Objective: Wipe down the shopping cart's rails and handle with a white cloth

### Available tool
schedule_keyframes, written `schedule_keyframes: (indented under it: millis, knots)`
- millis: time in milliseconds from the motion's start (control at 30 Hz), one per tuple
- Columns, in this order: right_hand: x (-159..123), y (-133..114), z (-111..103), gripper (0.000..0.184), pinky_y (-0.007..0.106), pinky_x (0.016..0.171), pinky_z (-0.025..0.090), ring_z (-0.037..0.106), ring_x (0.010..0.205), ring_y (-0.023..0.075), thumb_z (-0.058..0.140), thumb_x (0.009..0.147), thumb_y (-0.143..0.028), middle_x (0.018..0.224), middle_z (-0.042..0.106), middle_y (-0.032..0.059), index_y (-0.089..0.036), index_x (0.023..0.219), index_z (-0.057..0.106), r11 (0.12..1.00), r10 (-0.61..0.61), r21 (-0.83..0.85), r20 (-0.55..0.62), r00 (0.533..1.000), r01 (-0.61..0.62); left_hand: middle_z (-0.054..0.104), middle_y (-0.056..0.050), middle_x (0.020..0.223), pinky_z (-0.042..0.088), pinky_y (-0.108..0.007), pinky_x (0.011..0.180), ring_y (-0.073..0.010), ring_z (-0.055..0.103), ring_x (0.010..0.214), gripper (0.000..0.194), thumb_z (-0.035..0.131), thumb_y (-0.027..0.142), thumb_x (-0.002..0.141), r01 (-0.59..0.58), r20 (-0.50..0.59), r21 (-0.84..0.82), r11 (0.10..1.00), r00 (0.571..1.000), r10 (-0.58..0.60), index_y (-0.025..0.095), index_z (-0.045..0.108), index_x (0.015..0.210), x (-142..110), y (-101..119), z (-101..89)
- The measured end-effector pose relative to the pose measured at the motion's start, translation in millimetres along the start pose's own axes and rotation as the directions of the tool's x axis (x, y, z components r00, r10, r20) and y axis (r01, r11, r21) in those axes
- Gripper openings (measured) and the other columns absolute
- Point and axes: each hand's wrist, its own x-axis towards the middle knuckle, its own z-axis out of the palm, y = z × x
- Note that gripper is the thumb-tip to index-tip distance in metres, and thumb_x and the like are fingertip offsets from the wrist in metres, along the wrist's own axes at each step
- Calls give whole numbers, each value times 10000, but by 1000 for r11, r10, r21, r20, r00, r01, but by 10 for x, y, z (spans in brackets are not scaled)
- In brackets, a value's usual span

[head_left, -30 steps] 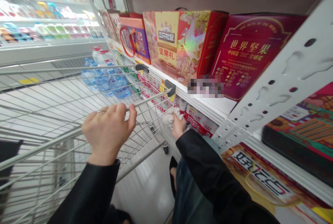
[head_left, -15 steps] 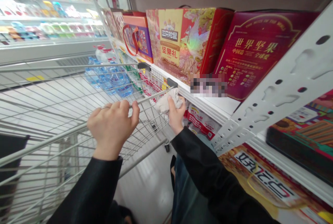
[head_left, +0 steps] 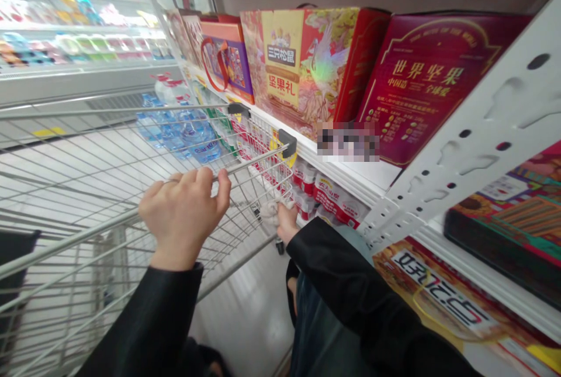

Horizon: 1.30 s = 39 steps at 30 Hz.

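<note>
My left hand (head_left: 182, 216) is curled over the top rail of a wire shopping cart (head_left: 109, 158), near its corner. My right hand (head_left: 287, 223) is low beside the cart's outer wall, close to the shelf. It grips a crumpled white tissue or cloth (head_left: 272, 211), partly hidden by my fingers and the cart wires. Just past that hand stand shrink-wrapped bottles with red labels (head_left: 331, 199).
Red gift boxes of nuts (head_left: 302, 67) line the shelf above, held by a white perforated metal upright (head_left: 464, 149). More boxes sit lower right. Packs of bottled water (head_left: 179, 134) show through the cart. A refrigerated display case (head_left: 74, 32) stands at the far left.
My right hand has dropped from the cart's rim to lower beside its wall, with the white tissue still in it. My left hand stays on the rail.
</note>
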Motion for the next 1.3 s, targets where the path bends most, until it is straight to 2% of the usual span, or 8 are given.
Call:
schedule_keyframes:
  millis: [167, 333, 567, 767, 967, 1133, 1200, 1300]
  knots:
    - [-12, -513, 300, 370, 309, 875, 566, 636, 874, 148, 743, 775, -452, 929, 639, -32, -270, 971, 486, 994, -104, 25, -28, 994, 105, 662, -73, 702, 260, -380, 642, -273, 612, 683, 313, 496, 381, 1026, 23, 14, -13, 1000, 1000, -23, 239, 573, 759, 0, -7, 11]
    - [-2, -976, 482, 362, 279, 848, 551, 612, 838, 132, 714, 870, -498, 904, 619, -37, -265, 980, 459, 948, -317, 58, 57, 947, 314, 659, -82, 705, 264, -385, 646, -276, 614, 691, 321, 485, 383, 1030, 7, 19, -30, 1000, 1000, -6, 241, 578, 758, 4, -2, -23]
    - [-4, -376, 270, 373, 293, 857, 550, 635, 844, 139, 733, 766, -443, 879, 644, -45, -259, 951, 466, 996, -87, 15, -101, 991, 89, 646, -80, 679, 251, -380, 635, -261, 596, 663, 314, 497, 372, 1016, -4, -24, -50, 999, 1000, 3, 239, 582, 744, 12, 6, -26]
    - [-30, -11, -46, 284, 286, 663, 533, 615, 717, 159, 700, 679, -262, 739, 631, -42, -264, 827, 458, 999, 22, -30, -173, 985, -28, 656, -94, 707, 233, -386, 648, -284, 608, 699, 334, 478, 391, 1032, 37, 30, -101, 994, 999, -34, 242, 563, 745, 9, 13, -37]
    - [-82, -316, 203, 268, 281, 706, 550, 609, 733, 143, 707, 726, -337, 772, 627, -48, -255, 855, 487, 999, -40, -18, -82, 996, 38, 633, -90, 688, 244, -388, 662, -286, 603, 697, 336, 496, 402, 1018, 81, 51, -153, 985, 996, -74, 245, 578, 732, 14, 15, -72]
    - [-107, -839, 524, 321, 264, 811, 553, 591, 798, 122, 751, 786, -423, 849, 607, -52, -256, 910, 508, 959, -281, 38, 65, 957, 279, 635, -93, 689, 288, -394, 675, -288, 610, 697, 334, 501, 408, 1004, 85, 43, -169, 982, 996, -79, 248, 599, 728, 17, 17, -65]
    - [-127, -880, 594, 305, 269, 820, 556, 593, 813, 125, 717, 830, -439, 867, 604, -39, -263, 922, 485, 948, -315, 61, 40, 948, 312, 645, -94, 699, 280, -392, 668, -283, 611, 695, 337, 492, 407, 1012, 69, 29, -152, 986, 997, -65, 247, 596, 734, 16, 15, -49]
    - [-154, -714, 578, 337, 274, 808, 560, 604, 809, 132, 710, 818, -474, 852, 618, -37, -270, 928, 466, 979, -198, 52, -10, 980, 198, 657, -99, 708, 271, -390, 659, -286, 609, 691, 329, 485, 404, 1012, 45, 20, -128, 991, 999, -43, 247, 601, 748, 21, 8, -18]
